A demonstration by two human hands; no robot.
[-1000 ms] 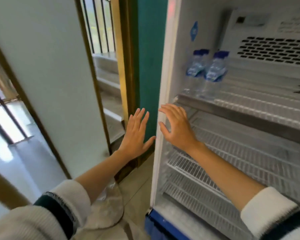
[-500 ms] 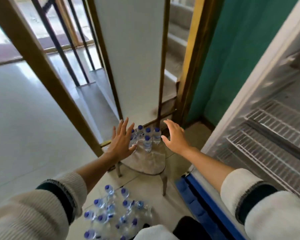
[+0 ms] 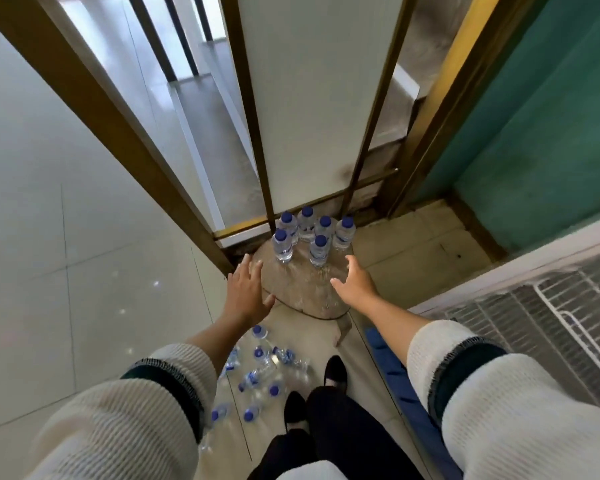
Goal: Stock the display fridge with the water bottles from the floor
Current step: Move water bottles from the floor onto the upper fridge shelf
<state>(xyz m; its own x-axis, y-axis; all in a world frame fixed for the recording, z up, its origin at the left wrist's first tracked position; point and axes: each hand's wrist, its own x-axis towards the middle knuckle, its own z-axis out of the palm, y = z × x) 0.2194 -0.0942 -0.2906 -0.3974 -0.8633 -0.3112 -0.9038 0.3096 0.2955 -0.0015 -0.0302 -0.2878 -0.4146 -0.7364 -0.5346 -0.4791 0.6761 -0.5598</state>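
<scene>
Both empty, spread, the left hand (image 3: 246,295) and right hand (image 3: 354,284) hover over a stool (image 3: 302,289) on pale floor tiles (image 3: 84,271).

blue-capped clear bottles (image 3: 318,250), teal wall (image 3: 534,140), white ribbed sleeves (image 3: 520,410)

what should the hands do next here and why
Probably lower both hands onto the two nearest upright bottles on the stool. The left hand and right hand are open and empty, and the front left bottle and front right bottle stand just beyond the fingertips, easier to grab than the bottles on the floor.
</scene>
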